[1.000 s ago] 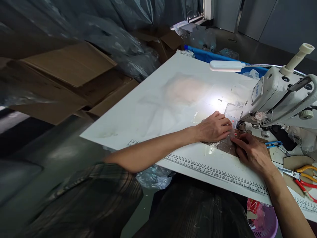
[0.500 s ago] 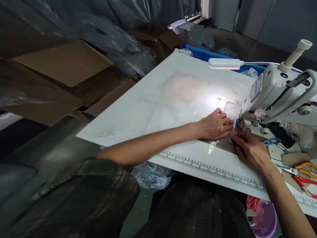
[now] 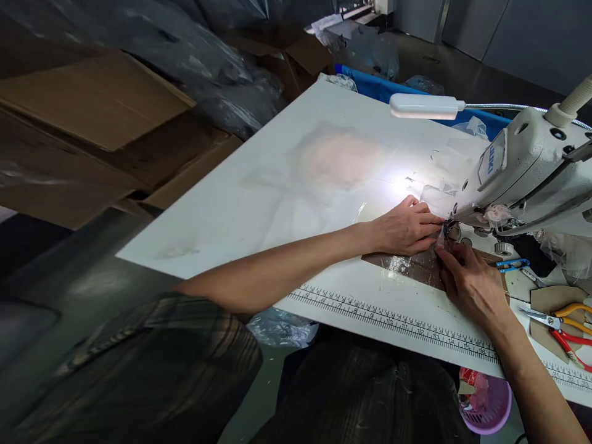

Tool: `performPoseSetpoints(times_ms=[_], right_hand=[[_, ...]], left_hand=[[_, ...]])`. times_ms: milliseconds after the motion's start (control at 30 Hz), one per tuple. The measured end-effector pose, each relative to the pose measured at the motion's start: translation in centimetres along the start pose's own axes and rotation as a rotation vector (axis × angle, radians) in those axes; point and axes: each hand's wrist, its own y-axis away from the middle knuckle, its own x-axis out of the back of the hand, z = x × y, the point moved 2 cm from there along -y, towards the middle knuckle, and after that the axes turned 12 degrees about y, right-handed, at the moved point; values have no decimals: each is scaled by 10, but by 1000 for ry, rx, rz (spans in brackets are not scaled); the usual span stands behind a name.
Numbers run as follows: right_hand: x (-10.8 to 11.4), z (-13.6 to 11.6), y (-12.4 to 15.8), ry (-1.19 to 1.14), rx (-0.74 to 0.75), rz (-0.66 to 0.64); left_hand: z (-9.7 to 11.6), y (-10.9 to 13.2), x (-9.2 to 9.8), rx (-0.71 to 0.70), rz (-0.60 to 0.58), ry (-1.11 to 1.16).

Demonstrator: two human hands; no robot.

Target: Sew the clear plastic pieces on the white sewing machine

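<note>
My left hand [image 3: 404, 228] lies on the white sewing table [image 3: 259, 185], fingers pressed together and pointing at the needle of the white sewing machine [image 3: 522, 179]. My right hand [image 3: 469, 283] rests just below it, fingers curled in a pinch beside the presser foot. Both hands press on a small clear plastic piece with a pale edge [image 3: 437, 243], which lies over a brown taped patch [image 3: 407, 265] on the table. The needle area is partly hidden by my fingertips.
A white lamp [image 3: 423, 106] on a gooseneck shines on the work. A printed ruler [image 3: 398, 320] runs along the table's front edge. Blue snips [image 3: 511, 265], scissors and orange and red pliers [image 3: 567, 320] lie at right. Cardboard boxes [image 3: 92, 117] and plastic bags stand at left; a pink basket [image 3: 485, 401] below.
Both hands have crept a little closer to the needle with the clear piece. The camera has tilted slightly, shifting the table and machine in view.
</note>
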Motion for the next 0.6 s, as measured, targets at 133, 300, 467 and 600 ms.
performPoseSetpoints(times_ms=[133,300,467,600], right_hand=[[1,-1,0,1,-14,-41],[3,-3,-1,-16,-24,-17],[3,-4,-1,-17,-47,-18],[1,-3,1,-27,-56,-31]], left_hand=[[-1,1,-2,-19,40,8],[-1,0,-3,-31,36,12],[-1,0,-2,-24,22,4],[1,-2,-2,-19,-4,-46]])
